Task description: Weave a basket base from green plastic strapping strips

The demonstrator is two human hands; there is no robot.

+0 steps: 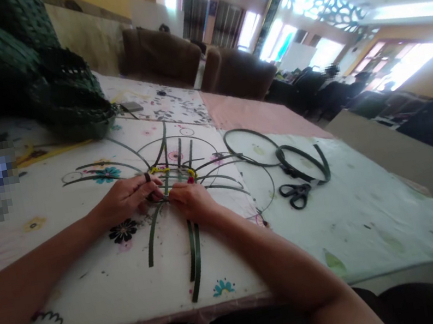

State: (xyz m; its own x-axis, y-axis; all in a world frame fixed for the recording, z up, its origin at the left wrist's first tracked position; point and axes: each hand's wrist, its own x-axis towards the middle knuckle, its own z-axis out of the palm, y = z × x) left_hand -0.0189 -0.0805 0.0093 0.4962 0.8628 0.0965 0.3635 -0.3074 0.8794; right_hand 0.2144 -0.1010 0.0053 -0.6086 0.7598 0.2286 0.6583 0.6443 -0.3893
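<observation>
Dark green flat strips (197,259) cross each other in an open woven base on the table, their loose ends fanning out on all sides. Small yellow ties (158,169) sit at the far corners of the weave, and a red bit (191,180) shows by the right one. At the near left corner, my left hand (133,195), a dark ring on one finger, pinches the strips. My right hand (192,200) is closed right beside it, its fingertips pressed on the near edge of the weave. The fingers partly hide what lies between them.
Black-handled scissors (297,194) lie to the right, beside a coil of green strip (304,164) and a thin hoop (253,146). Dark green woven baskets (72,92) are piled at the back left. Brown chairs (165,54) stand beyond the flowered tablecloth (107,280).
</observation>
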